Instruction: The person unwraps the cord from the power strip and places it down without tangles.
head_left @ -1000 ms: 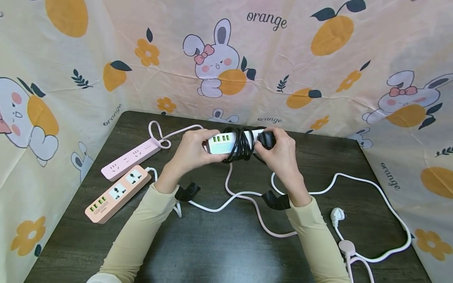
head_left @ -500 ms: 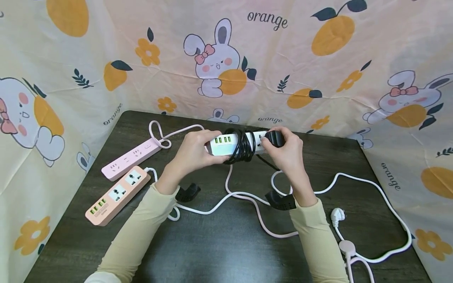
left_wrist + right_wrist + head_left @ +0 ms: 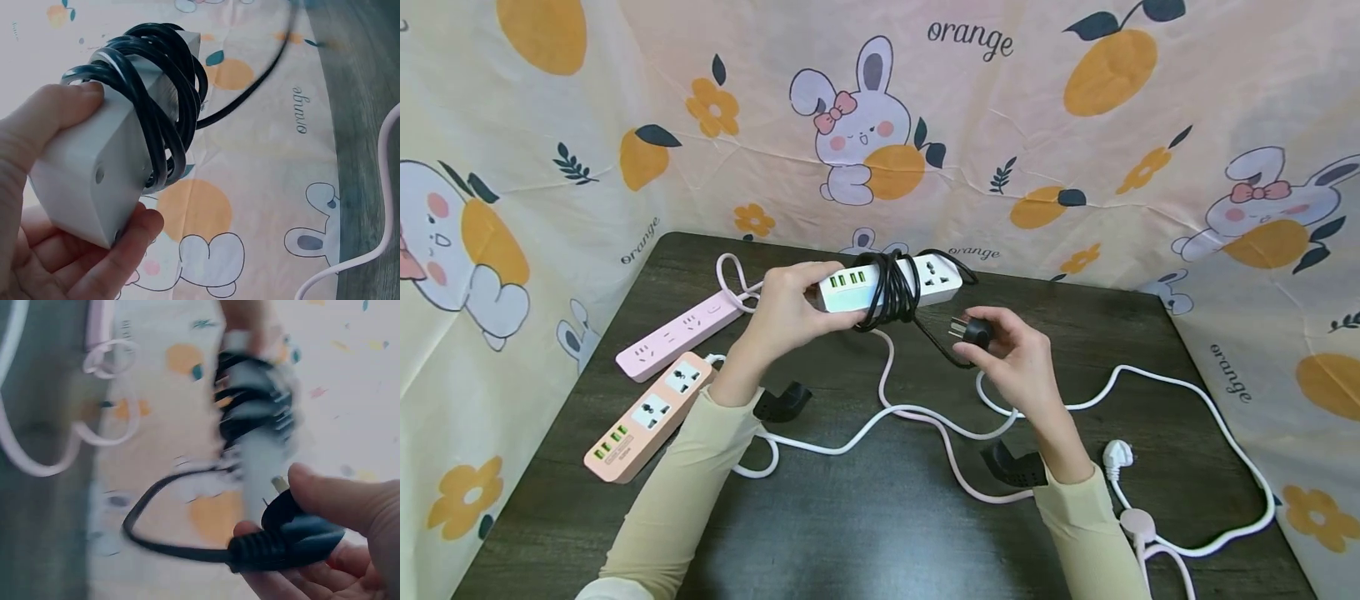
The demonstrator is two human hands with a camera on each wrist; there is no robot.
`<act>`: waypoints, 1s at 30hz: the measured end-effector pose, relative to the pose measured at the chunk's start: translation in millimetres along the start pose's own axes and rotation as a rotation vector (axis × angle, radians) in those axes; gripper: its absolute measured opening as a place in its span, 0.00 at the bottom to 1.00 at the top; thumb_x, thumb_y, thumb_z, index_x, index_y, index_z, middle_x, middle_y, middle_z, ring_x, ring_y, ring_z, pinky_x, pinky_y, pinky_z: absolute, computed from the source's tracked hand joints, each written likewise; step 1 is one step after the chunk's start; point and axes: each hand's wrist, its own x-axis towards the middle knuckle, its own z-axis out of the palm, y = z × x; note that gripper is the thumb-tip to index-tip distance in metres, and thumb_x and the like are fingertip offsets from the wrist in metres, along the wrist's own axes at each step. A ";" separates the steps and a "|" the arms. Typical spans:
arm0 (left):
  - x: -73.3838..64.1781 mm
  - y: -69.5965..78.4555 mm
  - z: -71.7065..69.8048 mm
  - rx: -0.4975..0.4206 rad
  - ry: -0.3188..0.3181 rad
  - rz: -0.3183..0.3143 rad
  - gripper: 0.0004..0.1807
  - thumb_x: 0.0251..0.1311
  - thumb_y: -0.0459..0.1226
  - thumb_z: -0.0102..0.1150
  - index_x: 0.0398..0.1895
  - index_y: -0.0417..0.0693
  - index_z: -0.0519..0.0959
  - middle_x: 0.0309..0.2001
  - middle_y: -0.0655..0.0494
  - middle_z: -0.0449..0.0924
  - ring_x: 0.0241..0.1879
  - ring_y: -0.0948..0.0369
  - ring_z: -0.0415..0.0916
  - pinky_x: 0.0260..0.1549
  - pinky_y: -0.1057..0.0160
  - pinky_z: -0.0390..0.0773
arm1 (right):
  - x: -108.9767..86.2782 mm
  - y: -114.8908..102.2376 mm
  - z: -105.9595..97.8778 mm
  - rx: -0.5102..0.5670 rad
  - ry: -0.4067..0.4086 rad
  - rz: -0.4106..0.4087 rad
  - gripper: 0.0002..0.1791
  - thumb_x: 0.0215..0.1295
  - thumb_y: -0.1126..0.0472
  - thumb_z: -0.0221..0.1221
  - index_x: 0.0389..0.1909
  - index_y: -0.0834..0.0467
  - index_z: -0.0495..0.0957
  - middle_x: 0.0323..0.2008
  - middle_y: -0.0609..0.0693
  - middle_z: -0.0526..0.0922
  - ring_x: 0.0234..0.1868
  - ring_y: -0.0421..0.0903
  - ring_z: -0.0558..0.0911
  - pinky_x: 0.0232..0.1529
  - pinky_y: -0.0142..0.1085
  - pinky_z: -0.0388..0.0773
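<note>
My left hand (image 3: 792, 304) grips the left end of a white power strip (image 3: 940, 282), held up off the table. A black cord (image 3: 891, 292) is wound several times round the strip's middle. In the left wrist view my thumb lies on top of the strip (image 3: 69, 165) and the fingers curl beneath. My right hand (image 3: 1018, 358) pinches the black plug (image 3: 977, 332) between thumb and fingers, its metal prongs pointing left. The plug (image 3: 294, 534) stands apart from the strip, a loop of cord (image 3: 178, 550) hanging between them. The right wrist view is blurred.
A pink power strip (image 3: 681, 333) and an orange one (image 3: 647, 417) lie on the dark table (image 3: 850, 533) at left. White (image 3: 1217, 425) and pinkish cords (image 3: 951, 454) snake across the middle and right. A white plug (image 3: 1117, 454) lies at right. Patterned cloth (image 3: 737, 125) stands behind.
The right hand has drawn the black plug off the strip's right end, moving down and right. The left hand has moved the strip slightly left and tilted its right end up.
</note>
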 end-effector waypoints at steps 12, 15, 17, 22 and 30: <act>-5.2 2.8 -5.1 -0.194 -0.162 -0.013 0.22 0.33 0.32 0.77 0.38 0.38 0.83 0.32 0.52 0.79 0.26 0.63 0.75 0.26 0.67 0.78 | 33.8 43.3 -13.5 0.451 0.376 0.085 0.18 0.54 0.81 0.59 0.47 0.75 0.71 0.44 0.66 0.79 0.40 0.38 0.82 0.44 0.28 0.77; -6.1 2.2 -3.6 -0.180 -0.189 -0.028 0.23 0.33 0.33 0.78 0.38 0.38 0.82 0.31 0.53 0.78 0.26 0.63 0.74 0.26 0.68 0.78 | 41.8 29.1 -26.2 0.634 0.484 -0.100 0.18 0.53 0.83 0.58 0.46 0.72 0.71 0.42 0.64 0.77 0.41 0.48 0.83 0.47 0.35 0.77; -6.7 0.9 -2.5 -0.148 -0.189 -0.045 0.24 0.33 0.34 0.78 0.39 0.38 0.82 0.31 0.52 0.79 0.25 0.63 0.74 0.26 0.68 0.77 | 42.1 18.0 -34.7 0.696 0.503 -0.197 0.18 0.54 0.81 0.58 0.47 0.71 0.71 0.41 0.63 0.77 0.41 0.51 0.83 0.48 0.37 0.77; -6.9 -5.8 -0.9 -0.061 -0.112 -0.063 0.24 0.33 0.34 0.77 0.39 0.36 0.82 0.34 0.49 0.81 0.25 0.61 0.75 0.24 0.66 0.77 | 25.9 -2.7 -50.1 0.867 0.400 -0.340 0.20 0.53 0.80 0.60 0.48 0.77 0.68 0.42 0.69 0.77 0.37 0.56 0.83 0.45 0.41 0.79; -4.1 -11.7 -6.7 -0.046 0.091 -0.088 0.24 0.31 0.34 0.79 0.38 0.34 0.82 0.31 0.45 0.83 0.22 0.58 0.78 0.21 0.76 0.74 | -9.3 14.5 -60.7 0.562 -0.054 -0.180 0.19 0.55 0.80 0.59 0.49 0.78 0.70 0.39 0.60 0.82 0.31 0.45 0.84 0.35 0.31 0.80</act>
